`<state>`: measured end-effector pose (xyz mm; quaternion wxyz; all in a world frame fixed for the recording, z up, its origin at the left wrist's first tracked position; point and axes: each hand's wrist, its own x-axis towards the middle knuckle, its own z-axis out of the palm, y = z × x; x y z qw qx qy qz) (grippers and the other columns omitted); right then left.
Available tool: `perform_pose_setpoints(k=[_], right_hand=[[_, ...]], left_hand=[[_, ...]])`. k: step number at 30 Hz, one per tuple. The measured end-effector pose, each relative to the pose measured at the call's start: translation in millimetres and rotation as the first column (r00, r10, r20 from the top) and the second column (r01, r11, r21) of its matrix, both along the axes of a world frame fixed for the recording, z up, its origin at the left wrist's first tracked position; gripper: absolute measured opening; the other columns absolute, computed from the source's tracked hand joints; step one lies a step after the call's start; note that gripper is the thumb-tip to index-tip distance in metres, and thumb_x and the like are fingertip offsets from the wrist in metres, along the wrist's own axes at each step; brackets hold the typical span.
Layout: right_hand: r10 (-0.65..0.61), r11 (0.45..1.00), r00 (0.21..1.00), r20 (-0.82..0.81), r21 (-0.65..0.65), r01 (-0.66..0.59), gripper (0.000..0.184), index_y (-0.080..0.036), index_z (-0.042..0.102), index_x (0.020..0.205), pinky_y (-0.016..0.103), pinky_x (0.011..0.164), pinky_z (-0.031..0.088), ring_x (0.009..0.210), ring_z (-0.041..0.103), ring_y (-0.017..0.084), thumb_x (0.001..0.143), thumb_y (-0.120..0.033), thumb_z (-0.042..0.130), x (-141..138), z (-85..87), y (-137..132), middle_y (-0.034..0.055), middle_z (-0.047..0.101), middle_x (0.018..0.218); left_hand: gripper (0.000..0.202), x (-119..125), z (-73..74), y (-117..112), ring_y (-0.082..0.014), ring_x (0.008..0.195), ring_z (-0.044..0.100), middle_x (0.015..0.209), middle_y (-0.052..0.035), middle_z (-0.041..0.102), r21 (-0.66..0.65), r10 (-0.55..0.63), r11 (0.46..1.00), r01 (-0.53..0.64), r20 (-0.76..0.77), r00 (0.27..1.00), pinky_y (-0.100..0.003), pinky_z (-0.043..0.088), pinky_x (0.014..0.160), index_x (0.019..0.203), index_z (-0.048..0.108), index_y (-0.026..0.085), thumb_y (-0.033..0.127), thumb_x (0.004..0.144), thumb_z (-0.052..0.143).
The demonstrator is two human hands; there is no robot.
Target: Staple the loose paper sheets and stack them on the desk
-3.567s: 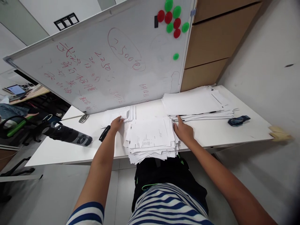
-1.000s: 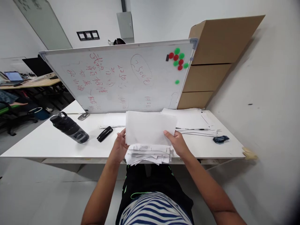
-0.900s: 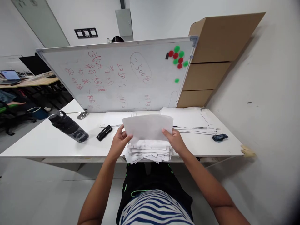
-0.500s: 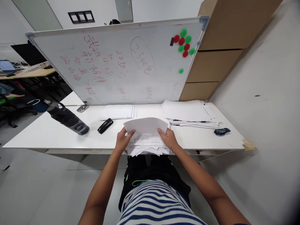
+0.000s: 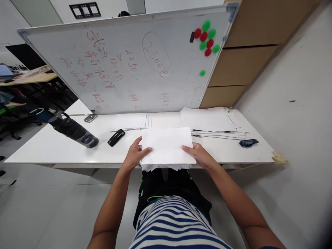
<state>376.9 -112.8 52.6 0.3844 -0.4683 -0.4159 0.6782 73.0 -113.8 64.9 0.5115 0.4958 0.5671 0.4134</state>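
Blank white paper (image 5: 167, 145) spans the space between my two hands at the front edge of the desk. My left hand (image 5: 136, 154) grips its left side with the thumb on top. On the opposite side, my right hand (image 5: 202, 154) pinches the edge, thumb also on top and fingers beneath. How many sheets I hold is not visible. Below the held paper, uneven edges of a paper stack (image 5: 166, 167) stick out towards my body; the rest of that stack is covered. A black stapler (image 5: 116, 137) lies left of my left hand.
A dark water bottle (image 5: 75, 131) and a computer mouse (image 5: 90, 118) are on the left of the white desk (image 5: 52, 152). Papers (image 5: 129, 121) lie behind the stapler, and a larger pile (image 5: 210, 119) at back right. A whiteboard (image 5: 124, 69) stands behind; a dark blue item (image 5: 248, 142) lies right.
The top sheet, bent upwards before with printed lines showing below it, now lies flatter and hides the print. My right hand has moved a little to the right. The view has shifted slightly.
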Motion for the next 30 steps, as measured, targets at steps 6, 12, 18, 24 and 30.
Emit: perform_pose_setpoints(k=[6,12,18,24,30], right_hand=[[-0.025,0.999,1.0,-0.014,-0.036,0.025,0.04,-0.016,0.073,0.108,0.035,0.085,0.058,0.093,0.072,0.025,0.079,-0.043,0.076,-1,-7.1,-5,0.0097,0.076,0.108],[-0.053,0.999,0.998,0.041,0.0,0.053,0.039,-0.016,0.074,0.107,0.037,0.084,0.059,0.093,0.073,0.027,0.08,-0.045,0.074,-1,-12.2,-4,0.0105,0.076,0.108],[-0.182,0.98,0.946,0.269,0.13,0.151,0.043,-0.016,0.073,0.109,0.042,0.088,0.057,0.104,0.07,0.03,0.082,-0.048,0.067,0,-24.8,-1,0.012,0.074,0.113],[-0.217,0.968,0.881,0.419,0.211,0.138,0.041,-0.016,0.072,0.108,0.042,0.089,0.054,0.104,0.069,0.03,0.084,-0.048,0.062,-2,-18.8,0,0.0121,0.074,0.113],[-0.158,0.963,0.886,0.436,0.265,0.041,0.042,-0.016,0.071,0.103,0.039,0.082,0.053,0.095,0.069,0.028,0.085,-0.052,0.059,-27,2.3,19,0.0102,0.075,0.103]], left_hand=[[0.097,6,-1.8,-2,-0.0136,0.06,0.06,0.069,0.0029,0.061,-0.034,0.005,0.999,-0.005,0.008,1.0,-0.023,0.047,0.054,0.148,0.035,0.018,0.045,0.067,0.082],[0.086,3,-3.2,0,-0.0135,0.059,0.059,0.069,0.0019,0.062,0.045,0.007,0.999,-0.003,-0.09,0.996,-0.027,0.049,0.058,0.147,0.039,0.017,0.053,0.076,0.072],[0.057,-58,-32.9,41,-0.0252,0.107,0.063,0.118,-0.013,0.066,0.386,0.359,0.907,-0.17,-0.497,0.79,-0.042,0.047,0.095,0.14,0.047,0.021,0.047,0.09,0.054],[0.067,-137,-75.7,81,-0.0419,0.134,0.039,0.141,-0.0261,0.047,0.441,0.54,0.832,-0.337,-0.784,0.307,-0.058,0.035,0.106,0.14,0.044,0.008,0.044,0.085,0.06],[0.047,-166,-103.6,91,-0.0356,0.11,0.06,0.122,-0.0205,0.06,0.405,0.512,0.856,-0.32,-0.744,0.43,-0.05,0.047,0.093,0.124,0.053,0.015,0.048,0.091,0.05]])
